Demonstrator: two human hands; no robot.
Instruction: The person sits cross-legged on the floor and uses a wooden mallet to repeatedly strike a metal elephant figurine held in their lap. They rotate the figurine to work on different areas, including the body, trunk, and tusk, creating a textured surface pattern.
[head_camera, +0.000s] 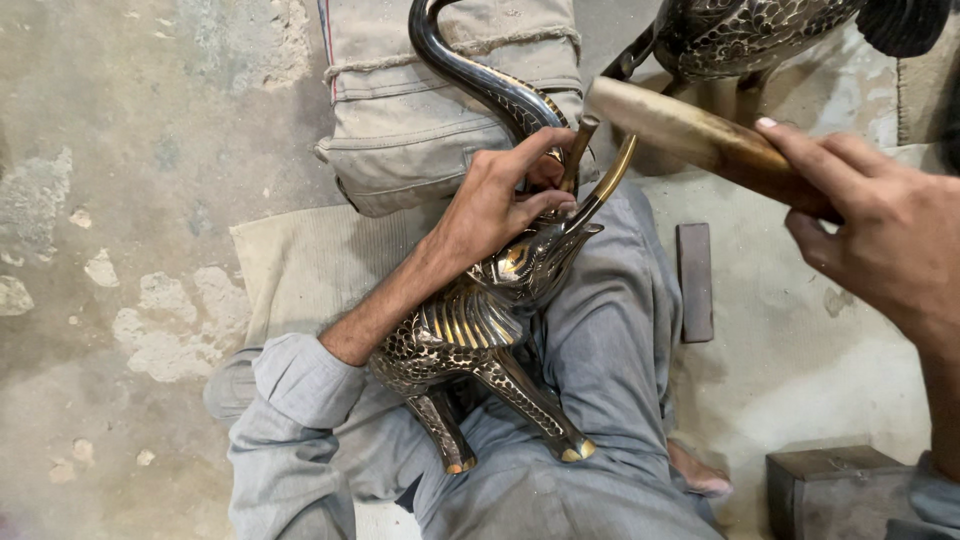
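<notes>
A dark metal elephant figure (470, 330) with brass-coloured engraved patterns lies across my lap, its curved trunk (470, 70) reaching up over a padded cloth bundle. My left hand (500, 195) rests on the elephant's head and pinches a thin metal chisel (578, 150) set near the brass tusk (610, 180). My right hand (880, 220) grips the handle of a wooden mallet (680, 130), whose pale head hovers just right of the chisel's top.
A folded beige cloth bundle (400, 130) lies ahead on the concrete floor. A flat dark bar (695, 280) lies to the right of my leg. A small dark box (835, 490) sits at the lower right. A second engraved metal figure (740, 35) stands at the top right.
</notes>
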